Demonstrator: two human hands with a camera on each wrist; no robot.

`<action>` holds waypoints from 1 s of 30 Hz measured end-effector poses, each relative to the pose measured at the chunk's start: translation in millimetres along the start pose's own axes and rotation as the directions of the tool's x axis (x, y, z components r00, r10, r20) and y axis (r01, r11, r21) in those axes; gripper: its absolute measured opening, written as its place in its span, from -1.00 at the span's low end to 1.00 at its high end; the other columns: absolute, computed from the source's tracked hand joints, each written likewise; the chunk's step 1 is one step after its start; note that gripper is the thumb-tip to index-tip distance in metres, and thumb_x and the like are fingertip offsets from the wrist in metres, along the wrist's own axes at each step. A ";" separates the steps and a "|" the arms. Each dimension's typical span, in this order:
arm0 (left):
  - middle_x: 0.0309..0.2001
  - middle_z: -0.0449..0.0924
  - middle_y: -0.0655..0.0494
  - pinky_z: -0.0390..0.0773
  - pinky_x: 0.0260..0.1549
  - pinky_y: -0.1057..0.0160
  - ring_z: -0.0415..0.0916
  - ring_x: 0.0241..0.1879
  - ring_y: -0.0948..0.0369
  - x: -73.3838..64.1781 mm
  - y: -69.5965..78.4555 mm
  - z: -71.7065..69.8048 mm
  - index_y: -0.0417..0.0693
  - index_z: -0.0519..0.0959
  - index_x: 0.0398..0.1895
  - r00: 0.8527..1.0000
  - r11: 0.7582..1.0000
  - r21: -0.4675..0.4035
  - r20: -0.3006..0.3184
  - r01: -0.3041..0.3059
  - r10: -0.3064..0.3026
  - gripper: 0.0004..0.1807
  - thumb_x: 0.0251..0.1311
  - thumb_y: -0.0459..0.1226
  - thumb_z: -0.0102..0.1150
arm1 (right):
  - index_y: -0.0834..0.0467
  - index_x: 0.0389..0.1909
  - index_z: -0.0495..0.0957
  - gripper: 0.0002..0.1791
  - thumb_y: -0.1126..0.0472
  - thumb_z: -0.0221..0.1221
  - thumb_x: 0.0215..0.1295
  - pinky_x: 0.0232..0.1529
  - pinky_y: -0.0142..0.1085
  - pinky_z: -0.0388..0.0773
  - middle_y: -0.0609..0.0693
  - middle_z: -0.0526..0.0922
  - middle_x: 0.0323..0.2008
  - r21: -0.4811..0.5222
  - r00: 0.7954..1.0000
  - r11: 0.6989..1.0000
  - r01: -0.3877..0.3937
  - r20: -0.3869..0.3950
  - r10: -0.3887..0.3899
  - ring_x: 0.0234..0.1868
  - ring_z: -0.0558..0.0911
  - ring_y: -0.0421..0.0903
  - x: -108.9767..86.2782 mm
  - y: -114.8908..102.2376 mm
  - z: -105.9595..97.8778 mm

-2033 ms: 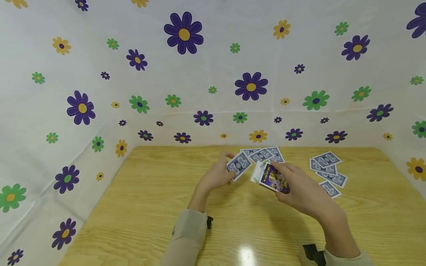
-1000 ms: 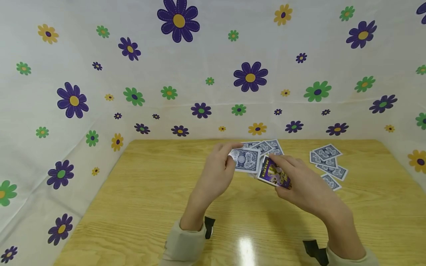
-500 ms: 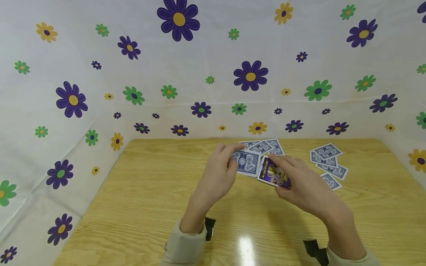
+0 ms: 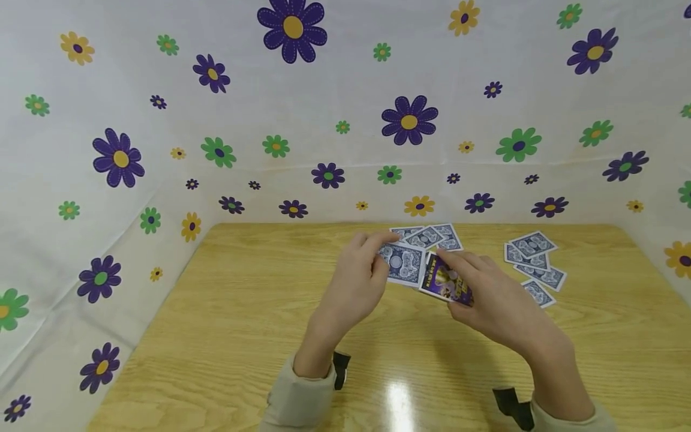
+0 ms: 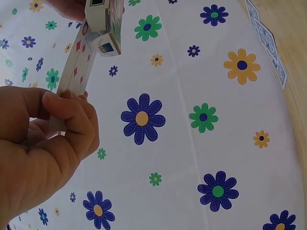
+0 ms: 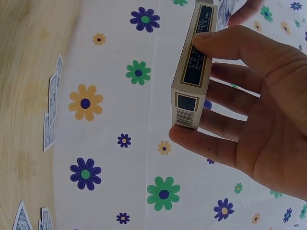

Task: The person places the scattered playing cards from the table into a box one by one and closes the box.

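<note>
My left hand [image 4: 353, 276] pinches a playing card [image 4: 402, 264], its blue patterned back facing up in the head view. Red diamonds show on the card's face [image 5: 79, 62] in the left wrist view, where the thumb and curled fingers grip one end. The card's other end meets the open mouth of a purple card box [image 4: 445, 282]. My right hand [image 4: 496, 300] grips that box between thumb and fingers. A barcode and dark label panels mark the box's narrow sides [image 6: 192, 86] in the right wrist view. A box flap [image 5: 109, 45] hangs open beside the card.
Several face-down cards [image 4: 426, 237] lie overlapping at the table's back edge, just beyond the hands. Another loose group of cards [image 4: 531, 258] lies to the right. The wooden table [image 4: 227, 336] ends at a flowered cloth [image 4: 243, 108] at the back and sides.
My left hand has moved right and turned the card, bringing it to the box mouth. The box has tilted slightly in my right hand. Over the last half second both hands barely move.
</note>
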State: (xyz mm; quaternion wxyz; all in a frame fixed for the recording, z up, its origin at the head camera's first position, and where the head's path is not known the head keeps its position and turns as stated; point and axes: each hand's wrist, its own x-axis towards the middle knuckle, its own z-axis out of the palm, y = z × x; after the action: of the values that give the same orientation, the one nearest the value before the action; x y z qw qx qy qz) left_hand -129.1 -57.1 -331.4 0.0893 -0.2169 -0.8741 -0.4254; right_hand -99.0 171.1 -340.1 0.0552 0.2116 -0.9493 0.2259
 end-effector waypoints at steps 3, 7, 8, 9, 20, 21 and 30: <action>-0.04 0.48 -0.07 0.40 -0.43 0.38 0.37 -0.27 0.17 0.5 0.4 1.7 -0.13 0.55 0.21 1.000 1.000 0.006 0.021 0.006 -0.006 -0.55 0.33 -0.51 -0.12 | 0.15 0.46 0.28 -0.13 0.29 0.40 0.08 0.12 0.13 0.50 0.24 0.45 0.29 0.002 1.000 1.000 0.004 -0.004 -0.004 0.22 0.47 0.24 0.0 0.0 -0.4; -0.01 0.48 -0.08 0.41 -0.43 0.37 0.38 -0.26 0.16 0.1 0.5 2.0 -0.14 0.54 0.22 1.000 1.000 0.006 0.020 0.015 -0.016 -0.55 0.34 -0.51 -0.12 | 0.15 0.45 0.28 -0.13 0.29 0.40 0.08 0.12 0.13 0.51 0.24 0.46 0.28 0.005 1.000 1.000 0.006 -0.007 -0.006 0.21 0.47 0.25 0.0 -0.1 -0.2; -0.01 0.48 -0.09 0.42 -0.43 0.37 0.39 -0.27 0.17 0.0 0.6 1.9 -0.14 0.53 0.23 1.000 1.000 0.005 0.021 0.017 -0.017 -0.55 0.34 -0.51 -0.12 | 0.15 0.45 0.28 -0.13 0.30 0.40 0.08 0.11 0.12 0.51 0.24 0.46 0.28 0.003 1.000 1.000 0.006 -0.007 -0.006 0.21 0.48 0.24 -0.1 -0.1 -0.1; -0.02 0.48 -0.09 0.42 -0.43 0.37 0.39 -0.27 0.16 -0.1 0.8 1.6 -0.15 0.53 0.23 1.000 1.000 0.005 0.023 0.018 -0.018 -0.55 0.34 -0.51 -0.12 | 0.15 0.46 0.28 -0.13 0.30 0.40 0.08 0.11 0.12 0.51 0.24 0.46 0.28 0.002 1.000 1.000 0.006 -0.007 -0.006 0.21 0.48 0.24 -0.3 -0.2 -0.1; -0.06 0.45 -0.05 0.45 -0.39 0.35 0.39 -0.24 0.17 -0.4 0.4 2.5 -0.13 0.51 0.25 0.998 1.000 0.017 0.062 0.023 -0.024 -0.55 0.37 -0.48 -0.15 | 0.16 0.46 0.27 -0.12 0.30 0.40 0.08 0.09 0.11 0.53 0.22 0.46 0.29 -0.006 1.000 1.000 0.010 0.002 -0.010 0.21 0.48 0.23 -0.8 0.2 1.3; -0.05 0.45 -0.06 0.45 -0.39 0.34 0.39 -0.24 0.17 -0.7 0.3 2.6 -0.13 0.51 0.26 0.998 1.000 0.015 0.064 0.022 -0.022 -0.55 0.37 -0.48 -0.15 | 0.16 0.46 0.27 -0.12 0.30 0.40 0.08 0.09 0.11 0.52 0.22 0.46 0.29 -0.004 1.000 1.000 0.009 0.004 -0.009 0.22 0.48 0.23 -0.8 0.2 1.4; -0.04 0.51 -0.06 0.50 -0.38 0.31 0.41 -0.30 0.20 1.8 1.3 4.6 -0.20 0.35 0.38 0.998 1.000 -0.016 0.069 0.006 -0.004 -0.49 0.36 -0.48 -0.11 | 0.18 0.45 0.27 -0.13 0.30 0.39 0.08 0.11 0.11 0.52 0.21 0.46 0.29 -0.013 1.000 1.000 0.014 0.003 -0.014 0.22 0.48 0.23 -0.4 0.7 1.3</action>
State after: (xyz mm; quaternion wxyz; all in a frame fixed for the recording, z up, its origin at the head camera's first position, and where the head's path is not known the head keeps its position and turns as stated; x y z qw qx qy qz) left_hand -130.0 -52.2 -332.7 0.0562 -0.2300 -0.8738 -0.4248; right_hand -98.9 171.2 -341.7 0.0569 0.2180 -0.9493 0.2191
